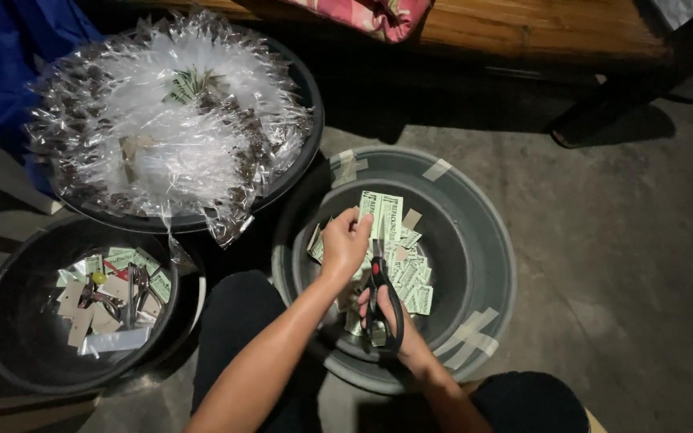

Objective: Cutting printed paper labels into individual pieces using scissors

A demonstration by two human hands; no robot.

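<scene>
Pinching a pale green printed paper strip (382,215) above the grey taped plastic basin (475,240), the left hand (345,244) risks a nick as the right hand (391,314), fingers closed through black-handled scissors (380,298), cuts close beneath its fingertips.

A makeshift home workspace on a bare concrete floor (619,265); taped plastic basins (483,240) of paper labels (407,277) beside a wooden bench (539,28); a cushion (370,14) at its edge.

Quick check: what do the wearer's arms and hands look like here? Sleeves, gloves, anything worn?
Both forearms are bare, no sleeves in view. The left hand and right hand are ungloved, with no watch, bracelet or ring visible. Dim light hides finer detail.
</scene>
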